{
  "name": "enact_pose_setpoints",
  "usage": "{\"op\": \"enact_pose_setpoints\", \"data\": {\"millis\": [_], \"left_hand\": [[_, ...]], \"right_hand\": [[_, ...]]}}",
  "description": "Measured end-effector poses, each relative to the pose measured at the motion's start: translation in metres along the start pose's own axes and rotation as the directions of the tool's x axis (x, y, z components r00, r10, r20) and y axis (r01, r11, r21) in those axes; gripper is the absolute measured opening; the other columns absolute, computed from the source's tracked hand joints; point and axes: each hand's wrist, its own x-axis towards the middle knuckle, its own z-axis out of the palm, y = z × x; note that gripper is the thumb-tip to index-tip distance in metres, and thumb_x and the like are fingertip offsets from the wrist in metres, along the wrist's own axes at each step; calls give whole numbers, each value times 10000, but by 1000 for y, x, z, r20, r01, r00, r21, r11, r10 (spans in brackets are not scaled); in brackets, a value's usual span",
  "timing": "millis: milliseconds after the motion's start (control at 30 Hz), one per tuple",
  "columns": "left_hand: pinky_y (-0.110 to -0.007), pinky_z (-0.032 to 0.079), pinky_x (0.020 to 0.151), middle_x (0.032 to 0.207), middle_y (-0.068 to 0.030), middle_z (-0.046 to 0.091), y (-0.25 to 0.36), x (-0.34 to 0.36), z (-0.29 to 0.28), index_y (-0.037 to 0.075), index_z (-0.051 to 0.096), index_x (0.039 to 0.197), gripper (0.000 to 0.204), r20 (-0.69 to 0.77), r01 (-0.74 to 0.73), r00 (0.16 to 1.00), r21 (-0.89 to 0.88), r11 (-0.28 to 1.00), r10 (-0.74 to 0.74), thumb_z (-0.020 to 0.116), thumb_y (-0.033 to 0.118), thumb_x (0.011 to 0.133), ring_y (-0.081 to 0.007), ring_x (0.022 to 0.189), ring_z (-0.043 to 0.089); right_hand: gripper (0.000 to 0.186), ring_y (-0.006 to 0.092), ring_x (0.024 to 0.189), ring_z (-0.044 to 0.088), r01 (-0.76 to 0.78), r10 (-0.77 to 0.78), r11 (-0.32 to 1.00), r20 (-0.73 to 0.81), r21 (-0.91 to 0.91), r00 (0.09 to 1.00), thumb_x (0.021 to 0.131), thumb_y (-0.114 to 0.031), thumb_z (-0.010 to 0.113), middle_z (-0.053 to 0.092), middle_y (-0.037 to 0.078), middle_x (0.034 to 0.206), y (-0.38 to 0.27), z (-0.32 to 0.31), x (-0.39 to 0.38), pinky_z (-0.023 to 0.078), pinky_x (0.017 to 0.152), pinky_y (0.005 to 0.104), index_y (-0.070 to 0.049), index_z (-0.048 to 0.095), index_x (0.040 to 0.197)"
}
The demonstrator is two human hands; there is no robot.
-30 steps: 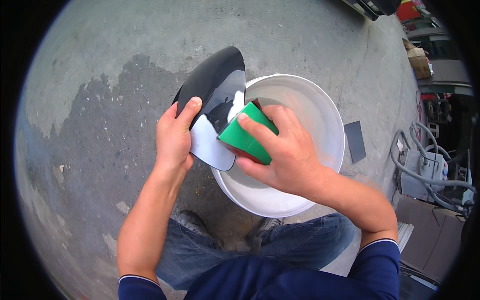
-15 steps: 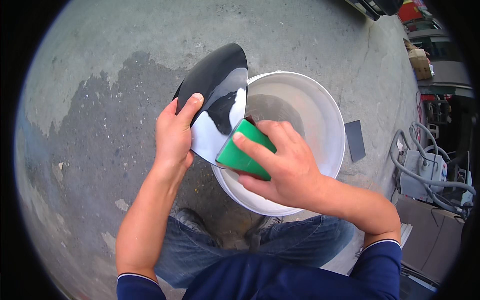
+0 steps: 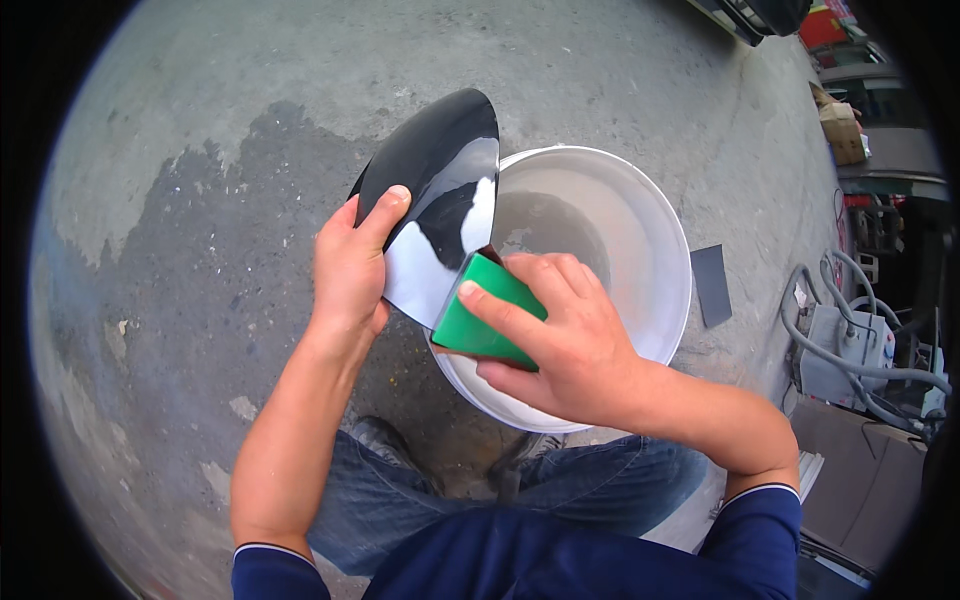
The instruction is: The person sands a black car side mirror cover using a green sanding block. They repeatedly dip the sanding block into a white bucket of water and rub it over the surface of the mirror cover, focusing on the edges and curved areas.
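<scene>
My left hand [image 3: 350, 262] grips a glossy black curved shell [image 3: 432, 185], which looks like a car mirror cover. The thumb lies on its outer face; the fingers go behind it, out of sight. A green sanding block [image 3: 482, 318] is in my right hand [image 3: 580, 340], with a dark reddish sheet, probably sandpaper, showing at its edge. The block rests against the shell's lower right edge, and its working face is hidden. Beneath both hands stands a round white bucket [image 3: 662, 300] holding some cloudy water. The shell overlaps the bucket's left rim.
On the concrete floor right of the bucket lies a dark grey rectangular sheet [image 3: 711, 286]. A grey box with hoses [image 3: 845, 340] stands farther right, near a cardboard box [image 3: 842, 132]. Dark wet patches [image 3: 230, 260] spread over the floor at left.
My right hand and the sanding block have slid slightly down and left along the shell's lower edge. My left hand and the shell have barely moved.
</scene>
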Motion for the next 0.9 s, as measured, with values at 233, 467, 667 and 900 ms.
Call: {"op": "enact_pose_setpoints", "data": {"millis": [233, 467, 667, 900], "left_hand": [[-344, 596, 854, 1126, -103, 750, 1, 0, 0, -28, 674, 1243, 360, 11, 18, 1000, -15, 1000, -18, 759, 249, 1029, -176, 955, 727], [-345, 602, 847, 1123, -104, 747, 0, 4, 2, -35, 661, 1258, 380, 18, -16, 1000, -9, 1000, 16, 772, 241, 1021, -176, 959, 731], [-343, 602, 847, 1131, -110, 748, -1, -2, 0, -37, 660, 1261, 377, 15, -28, 999, -16, 999, 28, 773, 228, 1018, -178, 955, 731], [-345, 605, 850, 1131, -109, 752, 5, 2, 1, -29, 671, 1255, 362, 20, 13, 1000, -17, 1000, -13, 768, 229, 1021, -180, 959, 735]], "right_hand": [[618, 357, 1091, 609, -2, 2, 1000, -30, -28, 1000, 752, -243, 885, 629, 166, 1261, 5, -2, 3, 498, 881, 484, -145, 705, 1335], [590, 367, 1138, 601, -57, 56, 998, -32, -39, 998, 774, -216, 871, 634, 172, 1287, 11, -4, 6, 468, 916, 472, -143, 710, 1336], [639, 360, 1179, 598, -123, 116, 990, -102, -66, 988, 754, -210, 885, 637, 161, 1318, 34, -7, 18, 471, 925, 468, -148, 707, 1364], [649, 351, 1181, 608, -111, 103, 990, -94, -84, 990, 754, -245, 893, 633, 158, 1334, 42, -10, 27, 466, 937, 467, -177, 702, 1371]]}}
